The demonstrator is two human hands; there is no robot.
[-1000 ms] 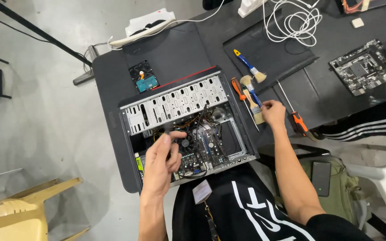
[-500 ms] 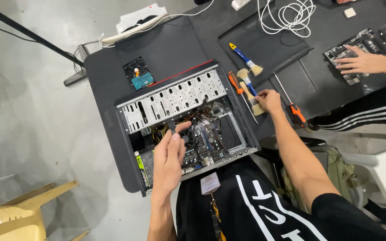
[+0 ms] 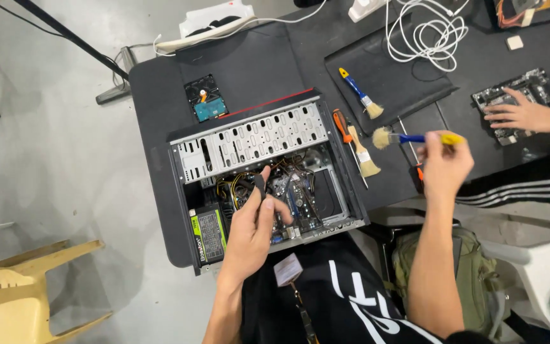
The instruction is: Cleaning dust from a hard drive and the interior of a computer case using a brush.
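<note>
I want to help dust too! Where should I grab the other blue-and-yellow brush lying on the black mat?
Take the small blue-and-yellow paintbrush by its slim handle, the yellow-tipped end pointing up-left. Come from above on that side: the handle lies flat and clear on the black mat, while the bristles splay out at the lower-right end.

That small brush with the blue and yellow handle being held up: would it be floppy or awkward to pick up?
Probably not. The blue-and-yellow-handled brush stays straight and level in the right hand, held near one end, so the handle looks stiff and light. Its pale bristle tuft fans out, so likely soft. The handle's cross-section is unclear, so whether it rolls is uncertain.
</note>
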